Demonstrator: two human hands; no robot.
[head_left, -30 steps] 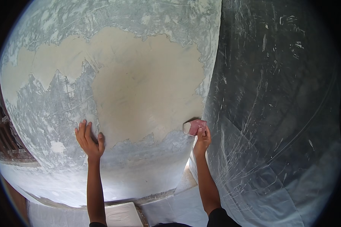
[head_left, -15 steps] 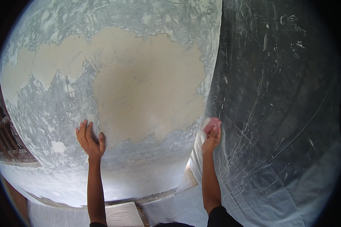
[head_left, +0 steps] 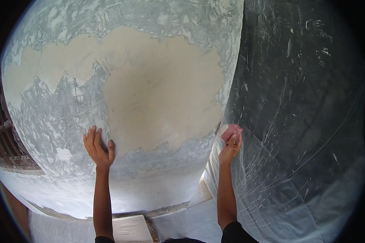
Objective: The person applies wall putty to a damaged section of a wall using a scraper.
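Observation:
My left hand (head_left: 98, 148) lies against the grey, streaked surface (head_left: 54, 121), palm toward it and fingers stretched out, just left of a large beige patch (head_left: 162, 97) of filler with ragged edges. Between the fingertips of my right hand (head_left: 230, 150) is a small pink spreader (head_left: 231, 132), with whitish paste on its left end. It is held at the right edge of the big surface, where the plastic sheeting begins. Whether the spreader touches the surface, I cannot tell.
Dark, wrinkled plastic sheeting (head_left: 304, 101) with white smears covers the right side. Below, near my left forearm, sits a shallow tray (head_left: 132, 229) of whitish paste. Dark brown slatted woodwork (head_left: 10, 141) stands at the far left.
The spreader in my right hand has turned a little, showing more of its face and the paste on its left end. The whole view has shifted slightly; my left hand keeps its place.

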